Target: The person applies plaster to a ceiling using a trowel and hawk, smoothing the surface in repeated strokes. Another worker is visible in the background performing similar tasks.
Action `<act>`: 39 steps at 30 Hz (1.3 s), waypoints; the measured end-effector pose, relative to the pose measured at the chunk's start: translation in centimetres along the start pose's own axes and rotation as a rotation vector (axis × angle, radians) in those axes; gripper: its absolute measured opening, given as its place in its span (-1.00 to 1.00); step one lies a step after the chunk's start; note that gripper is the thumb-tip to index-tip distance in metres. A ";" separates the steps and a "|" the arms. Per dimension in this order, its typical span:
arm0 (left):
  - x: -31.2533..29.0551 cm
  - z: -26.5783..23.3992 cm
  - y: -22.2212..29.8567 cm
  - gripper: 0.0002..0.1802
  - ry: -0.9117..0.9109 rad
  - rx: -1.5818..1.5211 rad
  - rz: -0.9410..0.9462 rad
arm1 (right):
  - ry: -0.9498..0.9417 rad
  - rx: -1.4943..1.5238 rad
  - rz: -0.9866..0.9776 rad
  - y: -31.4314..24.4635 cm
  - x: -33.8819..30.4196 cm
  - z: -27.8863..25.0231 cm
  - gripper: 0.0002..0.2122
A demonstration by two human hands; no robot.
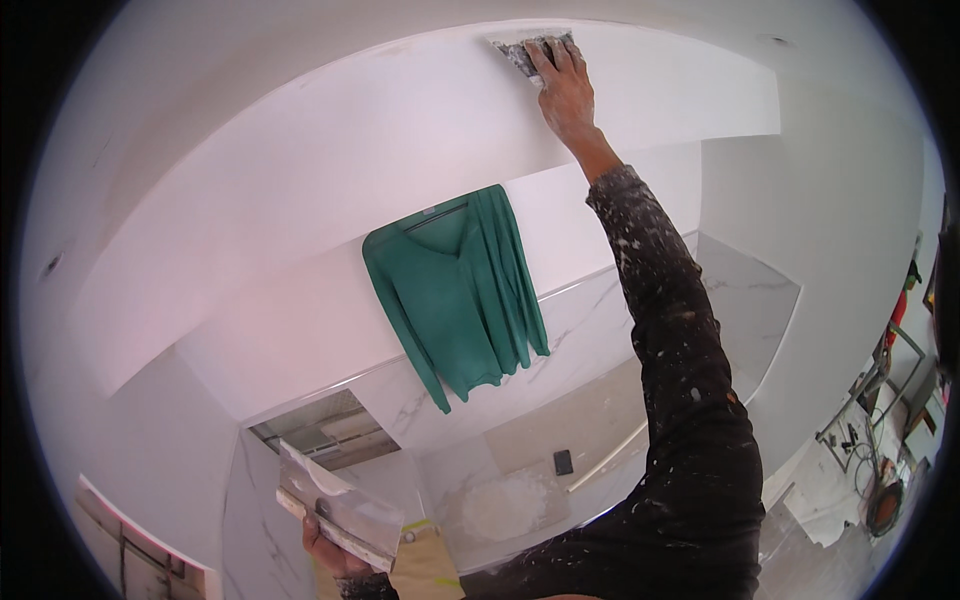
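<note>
Right grip (563,85) grasps a scraper (515,58), its fingers laid forward across the back of the dark, white-smeared blade; the thumb is not distinguishable. The scraper appears to rest against the white upper wall band (330,160), near that band's top edge and toward its right end. The right arm is raised high and reaches forward: from the lower right the dark sleeve (680,330), flecked with white, rises and leans leftward, the elbow only slightly bent, and the bare wrist continues the line of the forearm into the hand.

Left grip (325,550) is held low, its fingers closed on the spine of a wide blade (345,508). This blade is tilted, its long sides sloping down to the right, with pale material along its upper edge. Only the cuff of the left sleeve (367,587) shows, so the bend of that elbow cannot be judged.

Between the two hands, a green sweater (455,290) hangs just below the lower edge of the upper wall band, in front of a recess faced partly with marbled tiles (590,310). Farther down, a small dark rectangular object (563,462) lies near a pale strip (608,456).
</note>
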State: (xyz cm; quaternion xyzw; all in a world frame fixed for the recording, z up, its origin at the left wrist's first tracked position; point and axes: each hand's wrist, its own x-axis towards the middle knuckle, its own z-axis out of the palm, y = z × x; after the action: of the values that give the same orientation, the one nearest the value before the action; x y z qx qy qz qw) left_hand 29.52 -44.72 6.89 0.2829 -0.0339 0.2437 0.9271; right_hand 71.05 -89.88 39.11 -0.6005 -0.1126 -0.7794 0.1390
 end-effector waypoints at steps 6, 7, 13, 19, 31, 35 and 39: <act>-0.4 0.5 -0.4 -0.37 -0.025 -0.027 0.007 | -0.002 -0.045 -0.002 1.6 1.4 1.9 -0.29; -0.5 0.6 -0.5 -0.37 -0.047 -0.035 0.007 | -0.004 -0.060 0.002 1.5 1.5 1.9 -0.28; -0.7 0.7 -1.1 -0.38 0.015 -0.050 0.039 | -0.001 -0.066 0.028 2.1 0.9 2.7 -0.28; -0.7 0.5 -1.3 -0.37 0.041 -0.073 0.002 | 0.069 -0.080 -0.038 1.3 3.3 0.5 -0.36; 0.2 -3.5 -3.0 -0.37 -0.014 -0.041 0.019 | -0.008 -0.135 0.072 7.5 0.1 -5.0 -0.41; -0.1 -3.6 -1.9 -0.48 -0.120 0.016 -0.145 | -0.009 -0.132 0.093 9.2 0.0 -2.8 -0.32; -0.2 -4.2 -2.1 -0.42 -0.125 0.978 0.232 | -0.035 -0.144 0.073 9.3 1.3 -2.2 -0.31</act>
State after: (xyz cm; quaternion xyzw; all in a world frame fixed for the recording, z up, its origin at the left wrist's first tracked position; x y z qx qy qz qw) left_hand 30.00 -44.00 2.27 0.6924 -0.0026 0.3150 0.6491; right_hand 71.96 -99.43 39.92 -0.6263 -0.0367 -0.7692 0.1215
